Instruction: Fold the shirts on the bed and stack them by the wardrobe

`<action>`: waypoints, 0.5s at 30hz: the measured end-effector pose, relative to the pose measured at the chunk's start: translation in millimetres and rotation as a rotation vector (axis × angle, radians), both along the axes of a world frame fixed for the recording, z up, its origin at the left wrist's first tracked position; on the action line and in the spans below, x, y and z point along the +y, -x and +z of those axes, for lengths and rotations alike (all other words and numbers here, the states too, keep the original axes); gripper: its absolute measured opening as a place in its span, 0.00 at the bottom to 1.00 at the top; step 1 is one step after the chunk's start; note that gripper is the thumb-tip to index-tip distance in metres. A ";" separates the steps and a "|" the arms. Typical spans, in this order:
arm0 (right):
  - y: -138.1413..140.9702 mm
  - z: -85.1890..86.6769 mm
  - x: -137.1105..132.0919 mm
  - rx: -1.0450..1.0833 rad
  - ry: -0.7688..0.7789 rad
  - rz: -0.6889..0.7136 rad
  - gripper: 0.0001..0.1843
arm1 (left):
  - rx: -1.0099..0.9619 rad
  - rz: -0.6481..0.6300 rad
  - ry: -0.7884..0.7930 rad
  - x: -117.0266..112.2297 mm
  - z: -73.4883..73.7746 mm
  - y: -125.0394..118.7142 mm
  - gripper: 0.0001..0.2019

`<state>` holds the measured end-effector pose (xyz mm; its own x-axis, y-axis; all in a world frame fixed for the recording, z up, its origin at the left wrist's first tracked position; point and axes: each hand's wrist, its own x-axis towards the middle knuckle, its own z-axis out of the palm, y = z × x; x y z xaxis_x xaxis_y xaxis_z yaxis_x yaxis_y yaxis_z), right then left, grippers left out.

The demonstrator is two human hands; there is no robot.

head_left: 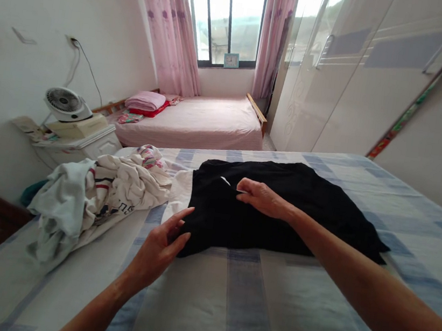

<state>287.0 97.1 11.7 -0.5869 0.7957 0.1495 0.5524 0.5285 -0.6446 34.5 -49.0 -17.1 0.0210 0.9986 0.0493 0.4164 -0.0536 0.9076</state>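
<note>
A black garment [281, 206] lies spread flat on the blue-and-white checked bed sheet [251, 305]. My left hand [159, 247] touches its near left corner, thumb and fingers closing on the edge of the cloth. My right hand [261, 196] rests on top of the garment near the neck, fingers pinched at a small white label there. A white cloth edge [179, 190] sticks out from under the garment's left side.
A heap of light crumpled clothes [95, 192] lies on the bed's left part. Beyond stand a white bedside cabinet with a small fan [66, 104], a pink bed [202, 119], a window with pink curtains and a white wardrobe [363, 75] at right.
</note>
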 end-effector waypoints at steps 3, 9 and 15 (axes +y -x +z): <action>7.8 -3.5 11.9 0.080 -0.033 -0.037 0.11 | 0.032 0.087 0.018 -2.9 -3.9 0.2 0.26; -16.2 -4.8 9.1 -0.118 -0.241 -0.208 0.20 | 0.550 0.188 -0.218 4.0 8.6 6.0 0.21; -131.1 11.2 -41.6 -0.243 -0.376 -0.469 0.18 | 0.622 -0.251 -0.499 39.7 38.3 -14.5 0.17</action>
